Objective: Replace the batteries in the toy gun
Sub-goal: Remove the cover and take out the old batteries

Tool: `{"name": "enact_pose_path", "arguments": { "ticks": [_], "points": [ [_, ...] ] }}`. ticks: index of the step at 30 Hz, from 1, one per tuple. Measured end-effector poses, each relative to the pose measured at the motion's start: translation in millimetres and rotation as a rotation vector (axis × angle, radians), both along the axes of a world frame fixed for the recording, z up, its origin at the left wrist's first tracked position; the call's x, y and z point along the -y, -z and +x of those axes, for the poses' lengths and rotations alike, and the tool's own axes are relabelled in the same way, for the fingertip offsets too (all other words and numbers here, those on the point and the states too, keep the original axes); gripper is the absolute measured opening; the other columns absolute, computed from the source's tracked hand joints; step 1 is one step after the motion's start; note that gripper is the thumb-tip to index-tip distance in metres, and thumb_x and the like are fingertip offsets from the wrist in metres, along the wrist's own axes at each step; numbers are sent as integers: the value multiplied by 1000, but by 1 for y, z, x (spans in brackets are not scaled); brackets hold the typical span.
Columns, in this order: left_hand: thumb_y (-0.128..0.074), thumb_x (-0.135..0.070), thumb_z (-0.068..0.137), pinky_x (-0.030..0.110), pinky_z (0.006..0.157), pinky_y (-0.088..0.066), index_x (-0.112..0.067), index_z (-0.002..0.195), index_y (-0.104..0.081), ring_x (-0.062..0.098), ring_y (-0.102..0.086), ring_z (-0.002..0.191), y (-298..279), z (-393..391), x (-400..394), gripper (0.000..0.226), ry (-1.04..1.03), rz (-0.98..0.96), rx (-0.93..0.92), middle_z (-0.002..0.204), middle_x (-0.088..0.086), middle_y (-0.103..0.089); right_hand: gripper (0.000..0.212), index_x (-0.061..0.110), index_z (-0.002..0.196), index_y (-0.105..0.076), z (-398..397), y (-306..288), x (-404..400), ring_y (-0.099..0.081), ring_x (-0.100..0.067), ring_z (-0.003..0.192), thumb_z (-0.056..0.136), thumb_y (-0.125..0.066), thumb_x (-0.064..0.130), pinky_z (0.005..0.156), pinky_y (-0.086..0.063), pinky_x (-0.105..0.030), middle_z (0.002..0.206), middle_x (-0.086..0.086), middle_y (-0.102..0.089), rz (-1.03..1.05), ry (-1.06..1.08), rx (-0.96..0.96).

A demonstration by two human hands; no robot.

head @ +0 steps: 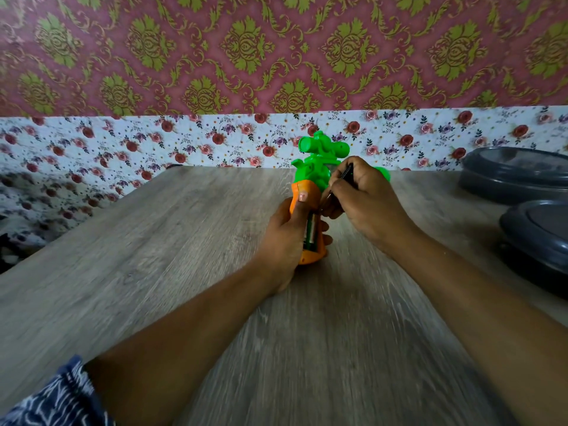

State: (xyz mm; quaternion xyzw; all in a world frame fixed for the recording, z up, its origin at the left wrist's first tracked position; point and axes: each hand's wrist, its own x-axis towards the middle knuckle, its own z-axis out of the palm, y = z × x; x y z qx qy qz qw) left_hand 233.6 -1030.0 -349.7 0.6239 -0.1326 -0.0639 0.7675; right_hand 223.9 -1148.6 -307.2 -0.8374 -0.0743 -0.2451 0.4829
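Two bare hands meet over a grey wood-grain bench (153,241), both working on a toy gun (310,179) held near the middle of it; the toy has a bright green upper body with a scope-like tube on top and an orange grip pointing down toward the person. The left hand (285,241) grips the orange handle, thumb laid along its side, fingers wrapped behind; the handle's compartment faces up and open, and a battery (309,233) with a green casing sits inside it. The right hand (365,201) is curled around a slim dark tool (349,175), pinching it so its tip meets the top of the grip; what kind of tool it is cannot be told. Off to the right of the bench lie two dark grey container lids (522,176), one behind the other. Behind the bench runs floral wallpaper (123,142); a patterned blue sleeve (61,395) shows at lower left.
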Motion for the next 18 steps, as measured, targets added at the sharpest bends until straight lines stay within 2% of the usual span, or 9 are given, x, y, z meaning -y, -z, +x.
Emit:
{"name": "enact_pose_path", "arguments": {
  "ticks": [4, 6, 9, 12, 14, 16, 18],
  "points": [
    [-43, -47, 91, 29, 55, -53, -5, 117, -54, 19, -62, 61, 0, 1, 0, 51, -6, -12, -19, 75, 7, -60, 12, 22, 74, -46, -1, 1, -1, -59, -44, 82, 87, -46, 24, 75, -49, -60, 86, -28, -61, 6, 6, 5],
    [-44, -47, 91, 30, 55, -53, -4, 117, -54, 18, -63, 59, 1, 2, 0, 51, -3, -10, -11, 76, 7, -61, 16, 22, 74, -46, -1, 1, -1, -60, -42, 83, 89, -46, 20, 76, -50, -59, 87, -26, -61, 10, 5, 11],
    [-44, -45, 93, 29, 55, -54, -8, 113, -54, 16, -64, 56, 0, 1, 0, 44, 5, -19, -8, 75, 7, -60, 17, 21, 75, -46, 1, 2, 1, -63, -38, 81, 92, -45, 16, 76, -53, -55, 84, -20, -64, 48, 0, -22],
    [-44, -43, 94, 27, 52, -53, -13, 104, -55, 17, -62, 55, 0, 1, 1, 33, 5, -19, 9, 72, 6, -60, 13, 11, 83, -49, 7, 3, 5, -64, -39, 78, 92, -45, 20, 76, -53, -55, 85, -25, -63, 119, 14, -85],
    [-43, -41, 95, 26, 51, -52, -16, 99, -55, 18, -62, 56, 0, 1, 2, 28, 0, -25, 11, 71, 6, -60, 13, 4, 93, -49, 10, 3, 7, -62, -35, 69, 92, -44, 16, 70, -56, -48, 82, -25, -60, 223, -18, -161],
    [-41, -41, 96, 26, 50, -52, -17, 97, -54, 18, -61, 56, 1, 2, 2, 27, 5, -35, 8, 71, 7, -60, 16, 0, 103, -48, 12, 2, 7, -59, -28, 58, 93, -42, 11, 56, -53, -35, 74, -20, -58, 322, -71, -232],
    [-39, -41, 96, 26, 51, -53, -17, 99, -53, 17, -61, 56, 1, 2, 1, 28, 16, -29, 10, 72, 7, -60, 16, 0, 103, -48, 12, 3, 6, -56, -24, 52, 91, -41, 9, 51, -48, -31, 65, -15, -57, 383, -90, -256]
  ]
}}
